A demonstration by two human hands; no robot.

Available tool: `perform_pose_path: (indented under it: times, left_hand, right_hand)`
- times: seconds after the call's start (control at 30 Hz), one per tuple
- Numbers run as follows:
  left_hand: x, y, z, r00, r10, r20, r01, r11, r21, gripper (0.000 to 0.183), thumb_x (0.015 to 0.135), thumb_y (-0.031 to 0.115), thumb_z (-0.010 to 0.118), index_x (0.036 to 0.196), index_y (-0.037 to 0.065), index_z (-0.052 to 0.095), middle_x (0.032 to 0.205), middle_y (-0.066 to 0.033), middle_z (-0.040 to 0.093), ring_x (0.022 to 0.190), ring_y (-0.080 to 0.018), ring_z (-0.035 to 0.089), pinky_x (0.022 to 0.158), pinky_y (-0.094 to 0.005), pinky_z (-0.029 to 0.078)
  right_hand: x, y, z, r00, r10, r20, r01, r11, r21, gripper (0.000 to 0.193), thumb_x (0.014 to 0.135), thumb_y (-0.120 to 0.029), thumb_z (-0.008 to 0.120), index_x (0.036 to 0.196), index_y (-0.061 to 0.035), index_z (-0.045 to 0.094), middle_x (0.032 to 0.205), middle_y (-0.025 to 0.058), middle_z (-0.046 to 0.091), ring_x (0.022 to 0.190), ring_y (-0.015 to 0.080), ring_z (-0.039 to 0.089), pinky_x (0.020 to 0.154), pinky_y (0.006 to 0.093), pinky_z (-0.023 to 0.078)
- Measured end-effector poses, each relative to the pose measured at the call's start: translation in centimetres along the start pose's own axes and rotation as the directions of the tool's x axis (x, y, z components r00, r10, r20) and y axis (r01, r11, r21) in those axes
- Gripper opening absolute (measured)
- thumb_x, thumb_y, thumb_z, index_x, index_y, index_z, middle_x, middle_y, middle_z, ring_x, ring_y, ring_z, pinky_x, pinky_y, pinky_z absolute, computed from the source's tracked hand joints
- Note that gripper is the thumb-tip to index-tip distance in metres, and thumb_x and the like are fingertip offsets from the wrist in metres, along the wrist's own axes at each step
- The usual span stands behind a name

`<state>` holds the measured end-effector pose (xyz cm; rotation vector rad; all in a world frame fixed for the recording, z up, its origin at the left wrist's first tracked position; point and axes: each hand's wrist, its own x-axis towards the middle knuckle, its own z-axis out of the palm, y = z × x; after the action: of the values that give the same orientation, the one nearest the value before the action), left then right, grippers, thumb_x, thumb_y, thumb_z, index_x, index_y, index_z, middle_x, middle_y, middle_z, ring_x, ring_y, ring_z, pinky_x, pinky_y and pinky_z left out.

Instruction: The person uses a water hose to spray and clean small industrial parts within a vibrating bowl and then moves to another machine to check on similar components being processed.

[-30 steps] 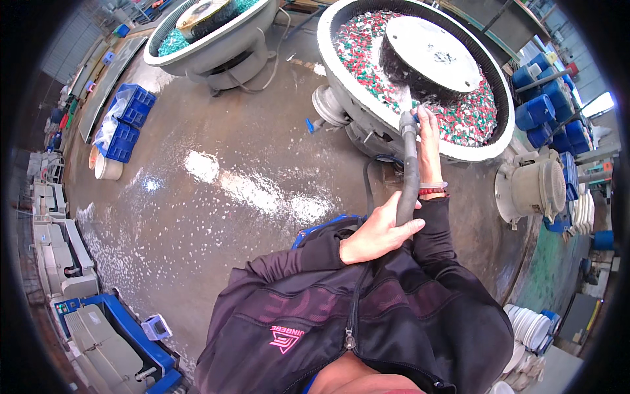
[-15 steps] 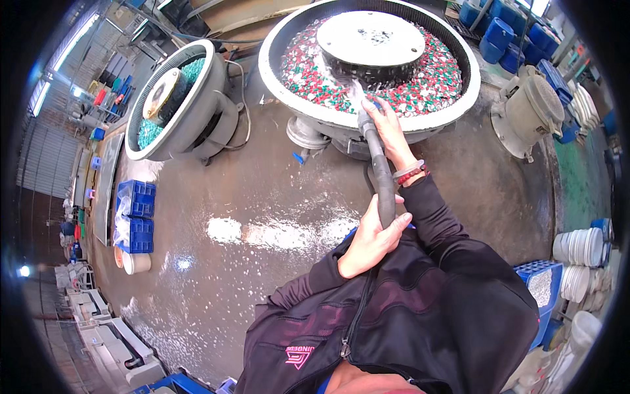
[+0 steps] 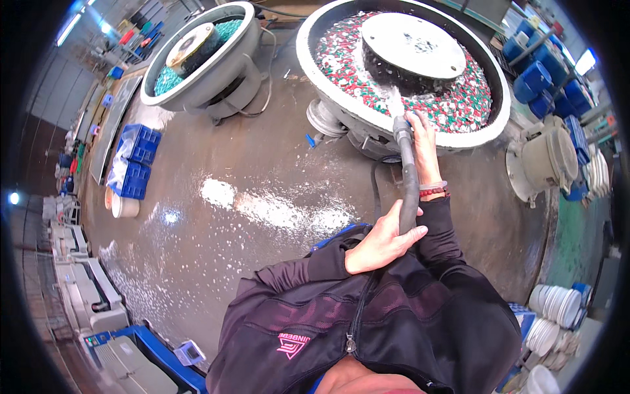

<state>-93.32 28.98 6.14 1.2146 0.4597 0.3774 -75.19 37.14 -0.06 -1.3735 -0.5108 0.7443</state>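
A dark rubber hose [image 3: 409, 177] slants up and away from my body, with a grey nozzle at its far end. My left hand [image 3: 386, 241] wraps round its near part. Farther along, my right hand [image 3: 424, 141] grips it just behind the nozzle, fingers curled over the top. White water [image 3: 395, 104] sprays from the tip into a large round vibratory tumbler bowl [image 3: 453, 139]. Small red, green and white pieces [image 3: 344, 65] fill the bowl round a wet white centre cover [image 3: 412, 43]. My right hand is close to the bowl's near rim.
A smaller tumbler bowl [image 3: 197, 92] with teal pieces stands at the left. Blue crates [image 3: 134, 163] and a white bucket [image 3: 125, 206] sit on the wet floor [image 3: 262, 151]. To the right are a beige machine base [image 3: 541, 161], blue drums [image 3: 537, 77] and stacked white buckets [image 3: 554, 303].
The view has turned, so the large bowl appears farther right. Both hands and the hose have shifted right in the picture. Water keeps spraying into the bowl.
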Motion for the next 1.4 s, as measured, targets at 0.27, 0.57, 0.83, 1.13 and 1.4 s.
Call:
perform_pose_path:
  times: [0.27,0.57,0.83,1.13,1.4]
  left_hand:
    - [-0.1,-0.4,-0.3,0.997,0.043,-0.06,-0.041,0.999,0.031,0.029,0.084,0.014,0.056,0.106,0.006,0.039,0.06,0.0048,0.041,0.046,-0.0024,0.035,0.04,-0.0198,0.027]
    - [-0.1,0.7,-0.4,0.996,-0.085,-0.015,0.084,0.994,-0.069,0.029,0.085,0.012,0.054,0.108,0.007,0.037,0.059,0.0053,0.04,0.046,-0.0021,0.033,0.04,-0.0195,0.024]
    - [0.4,0.3,-0.3,1.0,-0.017,0.004,0.017,0.999,0.037,0.03,0.083,0.019,0.058,0.104,0.005,0.041,0.058,0.0044,0.039,0.046,-0.0037,0.036,0.041,-0.0209,0.028]
    - [0.2,-0.4,-1.0,0.993,0.094,-0.071,-0.094,0.996,-0.008,0.03,0.084,0.017,0.056,0.105,0.005,0.039,0.062,0.0038,0.039,0.047,-0.0036,0.036,0.042,-0.0205,0.029]
    - [-0.4,-0.3,-1.9,0.985,0.12,-0.12,-0.126,0.991,-0.043,0.031,0.083,0.018,0.057,0.105,0.006,0.039,0.065,0.0017,0.044,0.049,-0.0043,0.038,0.043,-0.0203,0.032]
  right_hand:
    - [1.2,0.8,0.3,0.996,0.011,0.083,-0.008,0.999,-0.037,0.065,0.074,-0.04,0.06,0.124,-0.0033,0.039,0.114,0.0126,0.045,0.096,0.0178,0.048,0.077,0.0295,0.04]
    - [2.1,2.2,-0.6,0.999,-0.031,0.041,0.035,0.994,-0.102,0.062,0.074,-0.041,0.06,0.121,-0.0052,0.043,0.107,0.0105,0.051,0.09,0.0168,0.051,0.068,0.0285,0.043]
    - [0.8,0.5,-1.8,0.999,-0.032,-0.007,0.032,0.999,-0.04,0.04,0.078,-0.038,0.057,0.104,-0.0082,0.054,0.093,0.0021,0.053,0.075,0.0099,0.051,0.06,0.023,0.04]
    - [0.8,-0.1,1.4,0.984,-0.118,0.136,0.133,0.986,-0.105,0.052,0.082,-0.035,0.052,0.12,-0.001,0.044,0.115,0.0136,0.048,0.101,0.0188,0.048,0.085,0.0289,0.037]
    - [0.9,-0.1,3.4,0.963,-0.13,0.235,0.139,0.99,-0.025,0.036,0.086,-0.029,0.047,0.111,-0.0034,0.052,0.101,0.0049,0.052,0.089,0.0115,0.048,0.078,0.0241,0.039]
